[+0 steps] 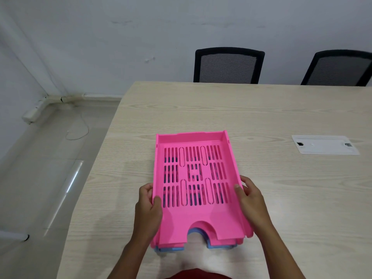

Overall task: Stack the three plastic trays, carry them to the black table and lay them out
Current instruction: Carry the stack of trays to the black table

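A stack of plastic trays lies on the light wooden table [261,109] in front of me. The top pink tray [193,216] has a slotted floor and a curved notch in its near edge. A second pink edge shows under it, and a blue tray [171,249] peeks out at the bottom near edge. My left hand [148,206] grips the stack's left wall, thumb inside the top tray. My right hand [250,196] grips the right wall the same way. No black table is in view.
Two black mesh-backed chairs [228,65] [340,68] stand at the table's far side. A white cable-port cover [324,144] is set into the tabletop at the right. The table's left edge drops to a grey floor with a loose cable [80,129] by the wall.
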Demonstrator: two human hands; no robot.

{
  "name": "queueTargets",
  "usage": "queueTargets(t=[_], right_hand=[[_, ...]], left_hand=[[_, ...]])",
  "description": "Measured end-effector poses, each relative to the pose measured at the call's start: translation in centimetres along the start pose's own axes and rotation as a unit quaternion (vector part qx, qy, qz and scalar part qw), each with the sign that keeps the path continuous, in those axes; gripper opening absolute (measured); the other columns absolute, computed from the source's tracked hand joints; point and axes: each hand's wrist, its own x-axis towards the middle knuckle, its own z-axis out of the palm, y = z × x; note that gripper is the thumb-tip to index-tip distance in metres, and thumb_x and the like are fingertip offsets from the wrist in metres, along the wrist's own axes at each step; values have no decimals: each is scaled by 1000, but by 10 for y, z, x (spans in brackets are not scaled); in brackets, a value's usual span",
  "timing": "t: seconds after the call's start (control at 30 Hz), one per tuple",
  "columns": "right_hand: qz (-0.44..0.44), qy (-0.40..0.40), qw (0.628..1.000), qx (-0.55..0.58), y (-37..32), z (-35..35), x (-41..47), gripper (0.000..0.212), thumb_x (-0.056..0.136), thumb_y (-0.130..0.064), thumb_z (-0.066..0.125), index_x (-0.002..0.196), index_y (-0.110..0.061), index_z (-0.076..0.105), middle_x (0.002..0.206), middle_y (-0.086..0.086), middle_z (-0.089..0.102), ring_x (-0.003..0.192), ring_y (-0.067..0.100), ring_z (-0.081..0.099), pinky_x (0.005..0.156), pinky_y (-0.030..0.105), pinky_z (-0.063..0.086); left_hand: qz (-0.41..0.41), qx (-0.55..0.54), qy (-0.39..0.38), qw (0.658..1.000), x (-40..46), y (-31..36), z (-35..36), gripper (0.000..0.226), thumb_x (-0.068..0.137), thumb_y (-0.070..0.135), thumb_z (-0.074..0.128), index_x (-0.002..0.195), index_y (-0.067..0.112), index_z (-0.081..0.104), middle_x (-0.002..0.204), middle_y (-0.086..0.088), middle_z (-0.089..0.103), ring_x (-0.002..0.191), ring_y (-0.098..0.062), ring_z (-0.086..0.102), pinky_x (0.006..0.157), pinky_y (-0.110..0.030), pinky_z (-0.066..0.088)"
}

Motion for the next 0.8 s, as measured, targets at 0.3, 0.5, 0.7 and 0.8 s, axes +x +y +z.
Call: queueTargets(t=[0.3,0.5,0.7,0.8], right_hand=[[-4,9,1000,-17,1,9,-6,28,104,-18,46,120,-35,61,102,-13,71,91,6,70,69,25,52],[-14,17,999,-31,1,9,-8,32,103,-15,45,114,-38,64,100,-14,74,92,6,70,71,24,52],[-16,23,999,-27,5,10,-12,34,103,-19,47,100,-48,65,96,-16,75,86,2,71,72,27,55],[-10,27,999,-39,6,9,-9,32,103,-20,47,94,-44,68,90,-8,77,86,14,72,77,39,59]], left_hand=[[-3,22,-10,1000,6,1,-7,28,99,9,43,123,22,44,98,15,65,78,-7,67,56,-21,47],[-12,15,-1,1000,8,-4,-8,30,97,8,46,122,24,47,103,12,67,80,-9,69,61,-31,54],[-5,25,1,1000,7,-6,-11,30,96,10,48,121,26,49,102,11,68,78,-9,69,61,-31,57],[-1,24,3,1000,9,-5,-9,30,96,10,47,122,26,49,103,9,69,76,-7,69,60,-28,55]])
